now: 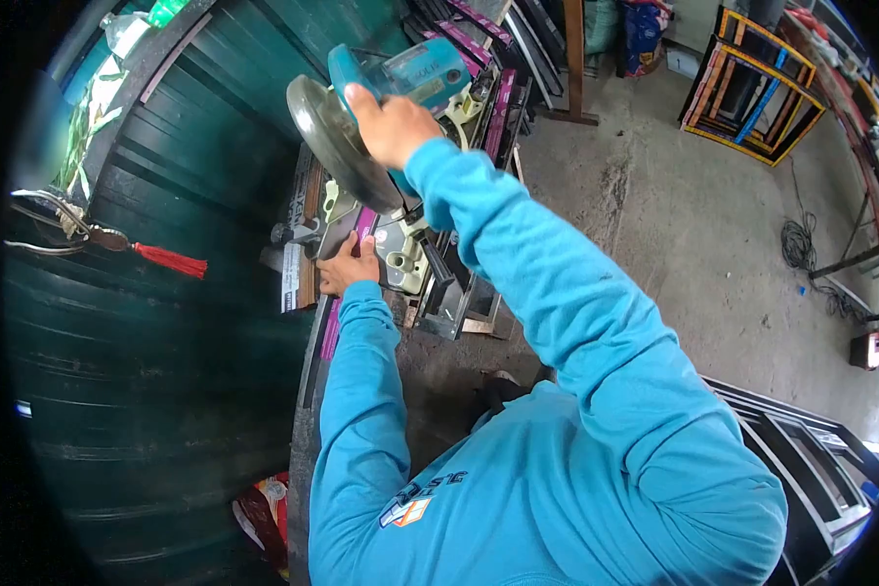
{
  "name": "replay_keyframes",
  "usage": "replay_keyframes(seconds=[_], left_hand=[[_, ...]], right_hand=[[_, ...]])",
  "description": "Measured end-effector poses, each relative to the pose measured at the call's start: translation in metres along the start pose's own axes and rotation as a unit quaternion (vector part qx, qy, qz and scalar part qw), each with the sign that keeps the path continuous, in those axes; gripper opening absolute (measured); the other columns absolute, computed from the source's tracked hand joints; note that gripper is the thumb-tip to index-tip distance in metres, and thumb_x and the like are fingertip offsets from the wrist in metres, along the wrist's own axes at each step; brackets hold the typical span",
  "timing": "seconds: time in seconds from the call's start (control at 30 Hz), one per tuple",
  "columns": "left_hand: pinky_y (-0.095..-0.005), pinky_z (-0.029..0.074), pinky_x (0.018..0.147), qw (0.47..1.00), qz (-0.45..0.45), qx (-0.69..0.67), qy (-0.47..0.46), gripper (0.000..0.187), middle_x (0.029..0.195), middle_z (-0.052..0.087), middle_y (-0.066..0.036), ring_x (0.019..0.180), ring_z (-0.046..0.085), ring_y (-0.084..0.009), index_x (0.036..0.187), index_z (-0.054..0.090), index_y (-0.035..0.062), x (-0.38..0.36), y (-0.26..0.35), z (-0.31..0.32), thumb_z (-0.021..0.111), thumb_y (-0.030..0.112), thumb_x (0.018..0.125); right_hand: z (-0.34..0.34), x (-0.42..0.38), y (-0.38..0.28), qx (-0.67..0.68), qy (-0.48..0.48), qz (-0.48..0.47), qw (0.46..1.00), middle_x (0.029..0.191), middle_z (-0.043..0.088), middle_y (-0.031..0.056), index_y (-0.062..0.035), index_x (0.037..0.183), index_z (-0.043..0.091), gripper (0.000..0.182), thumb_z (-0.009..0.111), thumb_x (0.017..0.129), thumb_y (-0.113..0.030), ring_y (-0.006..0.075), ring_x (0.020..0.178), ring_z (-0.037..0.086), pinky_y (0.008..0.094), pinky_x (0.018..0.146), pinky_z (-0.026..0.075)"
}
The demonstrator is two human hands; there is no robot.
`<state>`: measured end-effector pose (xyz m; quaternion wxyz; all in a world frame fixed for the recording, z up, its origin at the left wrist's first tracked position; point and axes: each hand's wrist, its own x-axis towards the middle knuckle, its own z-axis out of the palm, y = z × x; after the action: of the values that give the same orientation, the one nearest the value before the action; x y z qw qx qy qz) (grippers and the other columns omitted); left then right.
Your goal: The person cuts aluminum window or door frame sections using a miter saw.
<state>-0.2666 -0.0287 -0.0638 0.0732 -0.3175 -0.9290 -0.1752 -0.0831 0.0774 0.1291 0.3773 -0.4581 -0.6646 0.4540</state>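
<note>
A teal miter saw (422,78) with a round metal blade guard (327,132) stands at the upper middle. Its handle is wrapped by my right hand (393,127), with the arm stretched far forward. Lower down, my left hand (350,267) holds a long dark profile with a purple film strip (330,332) on the saw base (403,266). The thumb and fingers of that hand lie across the profile, just below the blade guard. A black clamp knob (283,233) sits left of this hand.
Green corrugated sheet metal (166,391) walls the left side, with a red tassel (171,261) in front of it. More profiles (537,39) lie beyond the saw. Taped frames (752,93) stand at the upper right, a coiled cable (799,244) lies on the floor, and dark frames (801,459) lean at lower right.
</note>
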Motion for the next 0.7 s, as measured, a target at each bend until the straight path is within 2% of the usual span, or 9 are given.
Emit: replay_keyframes(seconds=[0.07, 0.2, 0.33, 0.4, 0.43, 0.53, 0.57, 0.6, 0.7], left_hand=[[-0.0512, 0.027, 0.102, 1.0, -0.003, -0.002, -0.001, 0.042, 0.127, 0.047, -0.022, 0.114, 0.05, -0.0348, 0.116, 0.07, 0.0388, -0.001, 0.002, -0.002, 0.071, 0.056, 0.078], [-0.0538, 0.027, 0.102, 0.999, -0.014, -0.013, -0.031, 0.041, 0.128, 0.047, -0.019, 0.117, 0.048, -0.0351, 0.116, 0.071, 0.0378, -0.002, 0.004, -0.011, 0.07, 0.056, 0.078], [-0.0558, 0.026, 0.102, 0.999, 0.005, -0.022, -0.026, 0.045, 0.133, 0.044, -0.02, 0.122, 0.043, -0.0368, 0.118, 0.07, 0.0349, -0.013, -0.011, -0.009, 0.07, 0.055, 0.078], [-0.0579, 0.026, 0.102, 0.994, 0.094, -0.004, 0.053, 0.049, 0.14, 0.039, -0.021, 0.128, 0.036, -0.039, 0.121, 0.068, 0.0318, -0.031, -0.022, -0.01, 0.07, 0.053, 0.077], [-0.0596, 0.026, 0.101, 0.994, 0.105, -0.01, 0.042, 0.05, 0.145, 0.034, -0.022, 0.134, 0.029, -0.0401, 0.124, 0.066, 0.0298, -0.038, -0.028, -0.01, 0.069, 0.05, 0.078], [-0.0601, 0.031, 0.098, 0.98, 0.182, -0.022, 0.073, 0.046, 0.139, 0.042, -0.021, 0.127, 0.037, -0.0409, 0.123, 0.065, 0.0203, -0.044, -0.037, -0.003, 0.066, 0.043, 0.083], [-0.0601, 0.031, 0.098, 0.982, 0.175, -0.017, 0.073, 0.046, 0.139, 0.042, -0.021, 0.127, 0.037, -0.0409, 0.123, 0.065, 0.0203, -0.043, -0.04, 0.0, 0.066, 0.043, 0.083], [-0.0585, 0.034, 0.096, 0.978, 0.2, -0.02, 0.055, 0.043, 0.134, 0.047, -0.02, 0.122, 0.043, -0.0406, 0.121, 0.065, 0.0165, -0.041, -0.034, -0.006, 0.066, 0.038, 0.084], [-0.0548, 0.039, 0.091, 0.976, 0.21, -0.054, 0.003, 0.036, 0.124, 0.055, -0.018, 0.113, 0.052, -0.0398, 0.116, 0.063, 0.011, -0.031, -0.025, -0.009, 0.066, 0.029, 0.086]], right_hand=[[-0.008, 0.01, -0.033, -0.06, -0.007, 0.038, 0.997, 0.129, 0.055, 0.0304, 0.0061, 0.125, 0.058, 0.081, 0.03, 0.095, -0.064, 0.0406, 0.126, 0.05, 0.0426, 0.108, 0.037], [-0.008, 0.033, -0.064, -0.081, -0.013, 0.017, 0.996, 0.139, 0.049, 0.026, 0.0043, 0.133, 0.053, 0.078, 0.026, 0.097, -0.06, 0.0369, 0.134, 0.044, 0.0408, 0.112, 0.034], [-0.014, 0.048, -0.089, -0.099, -0.009, 0.051, 0.994, 0.145, 0.044, 0.0209, -0.0008, 0.14, 0.047, 0.071, 0.028, 0.099, -0.056, 0.0335, 0.136, 0.042, 0.0414, 0.114, 0.033], [-0.017, 0.052, -0.101, -0.071, -0.013, 0.059, 0.996, 0.147, 0.042, 0.0209, -0.0008, 0.14, 0.047, 0.069, 0.029, 0.099, -0.054, 0.0331, 0.136, 0.042, 0.0409, 0.114, 0.033], [-0.015, 0.055, -0.106, -0.09, -0.006, 0.058, 0.994, 0.147, 0.043, 0.0187, -0.0064, 0.14, 0.049, 0.062, 0.03, 0.1, -0.05, 0.033, 0.134, 0.045, 0.0409, 0.113, 0.035], [-0.014, 0.063, -0.112, -0.135, -0.01, -0.008, 0.991, 0.146, 0.045, 0.0166, -0.014, 0.141, 0.048, 0.051, 0.033, 0.1, -0.04, 0.034, 0.133, 0.047, 0.0415, 0.112, 0.036], [-0.014, 0.066, -0.115, -0.184, -0.018, -0.047, 0.982, 0.145, 0.047, 0.0158, -0.018, 0.142, 0.047, 0.046, 0.036, 0.099, -0.029, 0.0347, 0.131, 0.048, 0.0429, 0.111, 0.038], [-0.003, 0.084, -0.11, -0.234, -0.017, -0.098, 0.967, 0.144, 0.048, 0.016, -0.018, 0.143, 0.046, 0.046, 0.041, 0.098, -0.025, 0.0346, 0.131, 0.049, 0.0441, 0.11, 0.039], [0.007, 0.1, -0.111, -0.264, 0.03, -0.117, 0.957, 0.143, 0.049, 0.0148, -0.0225, 0.142, 0.048, 0.047, 0.049, 0.095, -0.028, 0.0334, 0.13, 0.051, 0.0443, 0.11, 0.039]])
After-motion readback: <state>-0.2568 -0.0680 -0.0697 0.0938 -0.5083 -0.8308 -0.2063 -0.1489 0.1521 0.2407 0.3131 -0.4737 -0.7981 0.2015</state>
